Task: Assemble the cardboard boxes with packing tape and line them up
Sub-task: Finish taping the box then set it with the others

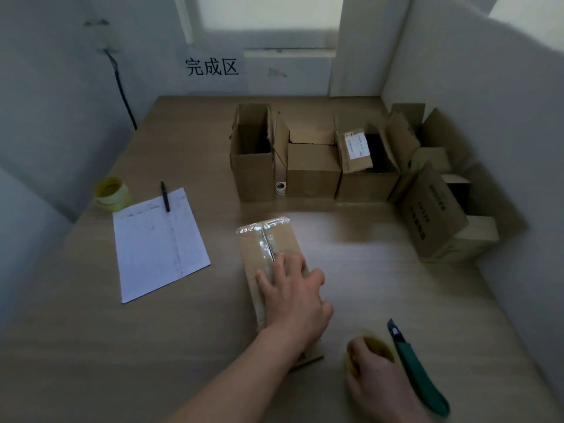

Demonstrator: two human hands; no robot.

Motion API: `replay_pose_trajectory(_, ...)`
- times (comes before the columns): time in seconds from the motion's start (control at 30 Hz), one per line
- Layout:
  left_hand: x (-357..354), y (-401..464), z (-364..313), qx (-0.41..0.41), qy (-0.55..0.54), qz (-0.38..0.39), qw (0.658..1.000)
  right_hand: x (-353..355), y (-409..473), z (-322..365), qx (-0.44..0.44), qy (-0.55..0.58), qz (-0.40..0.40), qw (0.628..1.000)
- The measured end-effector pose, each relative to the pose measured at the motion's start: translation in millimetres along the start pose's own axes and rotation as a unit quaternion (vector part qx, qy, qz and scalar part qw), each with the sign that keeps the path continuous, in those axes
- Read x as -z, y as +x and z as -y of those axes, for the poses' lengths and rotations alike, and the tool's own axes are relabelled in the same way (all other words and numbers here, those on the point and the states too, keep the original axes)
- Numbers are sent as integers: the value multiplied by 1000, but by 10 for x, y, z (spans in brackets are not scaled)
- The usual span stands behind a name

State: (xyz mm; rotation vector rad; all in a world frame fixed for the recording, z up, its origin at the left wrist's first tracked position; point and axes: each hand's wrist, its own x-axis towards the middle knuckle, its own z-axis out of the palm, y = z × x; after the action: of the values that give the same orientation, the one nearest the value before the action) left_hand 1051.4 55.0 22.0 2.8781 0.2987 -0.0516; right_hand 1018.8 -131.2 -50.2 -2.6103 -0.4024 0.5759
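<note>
A wooden table (106, 346) sits walled in by pale grey partitions, with a wall sign (212, 67) at the back. The left hand (293, 294) presses flat, fingers spread, on a taped box (268, 242); just right of it, the right hand (375, 380) grips a yellow tape roll (380, 346) beside a green knife (418, 374). Beyond the left hand stand 4 open boxes (311, 175); far to its left lie a paper (158, 242), a pen (165, 196) and a second roll (111, 193).

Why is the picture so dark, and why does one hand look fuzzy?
Head view: the room is dim, with light from the window making a bright patch on the table and shine on the taped box; the right hand on the tape roll is blurred; the left hand looks sharper.
</note>
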Motion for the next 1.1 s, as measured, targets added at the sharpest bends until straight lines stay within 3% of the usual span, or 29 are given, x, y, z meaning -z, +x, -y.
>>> replay_pose_trajectory(0.07, 83, -6, 153, -27, -43, -11, 999, -107, 9, -46, -17, -8, 13, 1000)
replay_pose_trajectory(0.13, 109, -119, 410, -51, -117, -133, 983, -154, 51, -61, 9, -38, -50, 998)
replay_pose_trajectory(0.2, -13, -308, 661, -38, -183, -238, 953, -51, 96, 72, 4, 20, -152, 988)
replay_pose_trajectory(0.27, -205, -446, 770, 8, -280, -244, 928, 117, 207, 406, 7, 141, -222, 965)
replay_pose_trajectory(0.33, -366, -480, 725, 46, -389, -210, 896, 199, 394, 747, 5, 286, -203, 936)
replay_pose_trajectory(0.43, -440, -376, 524, 123, -534, -198, 813, 90, 715, 1067, 15, 412, -141, 900)
replay_pose_trajectory(0.5, -457, -302, 428, 226, -618, -199, 726, -12, 812, 1142, 7, 433, -156, 888)
replay_pose_trajectory(0.53, -470, -276, 413, 254, -626, -207, 708, -35, 832, 1151, 3, 437, -168, 883)
replay_pose_trajectory(0.6, -514, -265, 450, 252, -609, -206, 723, -69, 846, 1127, -2, 441, -181, 879)
replay_pose_trajectory(0.8, -569, -329, 721, 147, -505, -120, 842, -44, 865, 1030, 20, 360, -169, 917)
replay_pose_trajectory(0.9, -359, -287, 752, 162, -491, -68, 853, -55, 865, 1002, 24, 331, -177, 927)
replay_pose_trajectory(0.97, -252, -95, 760, 173, -480, -91, 855, -66, 868, 1017, 14, 332, -172, 928)
replay_pose_trajectory(1.1, -158, 220, 754, 153, -371, -110, 909, 20, 836, 1059, -14, 310, -124, 943)
